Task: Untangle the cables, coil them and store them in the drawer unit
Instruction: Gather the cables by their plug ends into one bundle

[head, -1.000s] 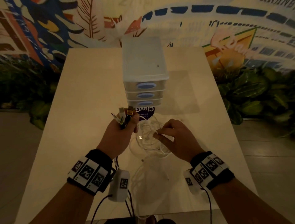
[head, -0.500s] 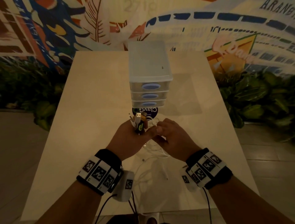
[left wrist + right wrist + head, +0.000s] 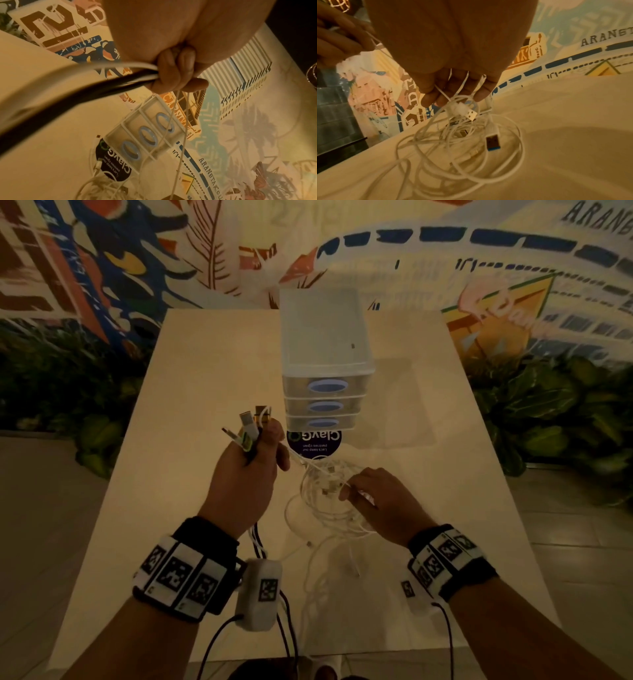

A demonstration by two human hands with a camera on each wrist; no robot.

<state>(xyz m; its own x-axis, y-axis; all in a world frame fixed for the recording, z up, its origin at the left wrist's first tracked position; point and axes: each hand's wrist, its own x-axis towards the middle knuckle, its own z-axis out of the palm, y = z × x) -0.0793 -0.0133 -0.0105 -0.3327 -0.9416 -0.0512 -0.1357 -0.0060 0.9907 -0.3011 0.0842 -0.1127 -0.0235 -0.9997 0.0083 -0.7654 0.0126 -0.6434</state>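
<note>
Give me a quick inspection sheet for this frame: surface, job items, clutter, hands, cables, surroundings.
Surface: pale table, dim warm light.
Job's things: drawer unit, three drawers shut; white cable tangle uncoiled on the table.
Clutter: round dark sticker in front of the unit.
Hands: left hand grips a bundle of cable plugs pointing up; right hand pinches a strand in the tangle.
Cables: one white strand runs from the left hand into the tangle; USB plug lying loose.
Surroundings: painted mural wall, leafy plants.
</note>
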